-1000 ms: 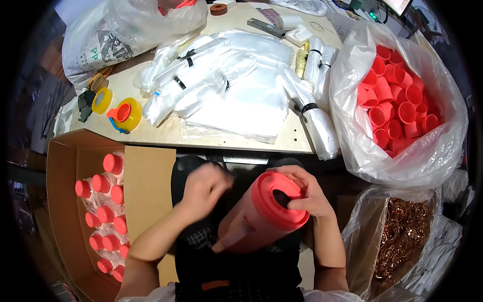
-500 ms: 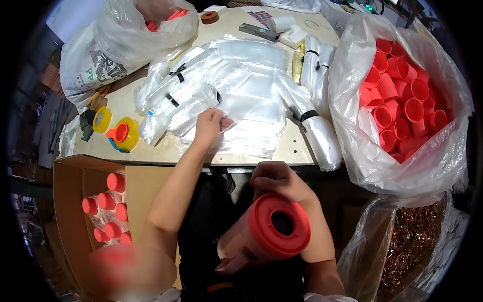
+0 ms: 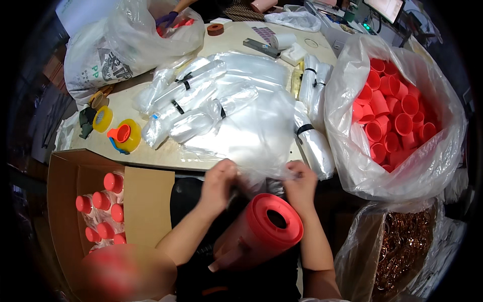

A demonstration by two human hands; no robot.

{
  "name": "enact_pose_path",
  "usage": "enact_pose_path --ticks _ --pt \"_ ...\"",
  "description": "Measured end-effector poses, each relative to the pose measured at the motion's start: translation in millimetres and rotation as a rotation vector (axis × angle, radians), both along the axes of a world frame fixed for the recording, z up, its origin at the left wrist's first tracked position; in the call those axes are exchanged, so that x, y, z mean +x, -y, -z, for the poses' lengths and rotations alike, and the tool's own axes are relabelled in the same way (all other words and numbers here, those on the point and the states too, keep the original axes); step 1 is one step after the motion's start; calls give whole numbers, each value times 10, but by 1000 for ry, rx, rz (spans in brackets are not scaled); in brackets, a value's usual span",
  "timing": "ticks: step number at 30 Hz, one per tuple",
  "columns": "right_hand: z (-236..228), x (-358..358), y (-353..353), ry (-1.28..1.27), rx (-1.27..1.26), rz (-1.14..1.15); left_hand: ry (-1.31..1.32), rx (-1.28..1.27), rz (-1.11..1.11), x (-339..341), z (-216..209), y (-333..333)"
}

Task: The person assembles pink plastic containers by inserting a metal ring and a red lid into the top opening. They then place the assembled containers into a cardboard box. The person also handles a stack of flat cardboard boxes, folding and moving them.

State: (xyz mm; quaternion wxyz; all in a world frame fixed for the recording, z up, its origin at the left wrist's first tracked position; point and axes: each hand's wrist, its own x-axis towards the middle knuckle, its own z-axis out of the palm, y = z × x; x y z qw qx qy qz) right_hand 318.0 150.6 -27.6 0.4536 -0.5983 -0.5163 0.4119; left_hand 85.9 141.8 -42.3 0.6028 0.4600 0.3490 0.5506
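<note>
Near the table's front edge, my left hand [image 3: 220, 183] and my right hand [image 3: 301, 185] are closed on the near edge of a clear plastic bag [image 3: 264, 168], stretched between them. Its far part overlaps the stack of flat clear bags [image 3: 261, 123] on the table. Close to my body, below my hands, a red cylindrical container [image 3: 251, 229] leans with its top toward the right. Its lid has a round dark hole, and a spout or handle sticks out at its lower left. Neither hand touches this container.
Bundled clear bags [image 3: 198, 113] lie around the stack. At right stands a sack of red cups [image 3: 387, 100] above a box of copper-coloured pieces [image 3: 405, 251]. An open carton [image 3: 148, 206] holds red-capped containers at left. Another person's gloved hand [image 3: 167, 19] reaches into a white sack [image 3: 136, 50].
My left hand has come back from the bag stack with a clear bag. My right hand has moved right and taken its other side. Another person's hand has appeared at the white sack.
</note>
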Motion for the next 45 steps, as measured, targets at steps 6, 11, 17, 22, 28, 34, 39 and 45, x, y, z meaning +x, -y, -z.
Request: enact_pose_path --ticks 6,11,17,22,28,34,39,45 --pt "588 375 158 -1014 -48 201 -524 41 -96 -299 407 105" --pt "225 -412 1092 231 430 124 -448 -109 18 -289 -372 626" --pt "753 -771 2202 -121 -10 -357 -1117 80 -323 -783 -423 1927" --pt "821 -988 2224 -51 112 -599 -941 -242 -584 -811 4 2372" --pt "448 -1324 1792 -151 29 -628 -1011 -33 -663 -1027 18 2274" --pt "-292 -2518 1336 -287 245 -817 -1456 -126 -1060 -2038 -535 2305" --pt "-792 -4383 836 -244 974 -856 -1213 -86 -1455 -3329 -404 1825" --pt "-595 -6364 512 407 1427 -936 -13 -314 -1016 -4549 816 1039"
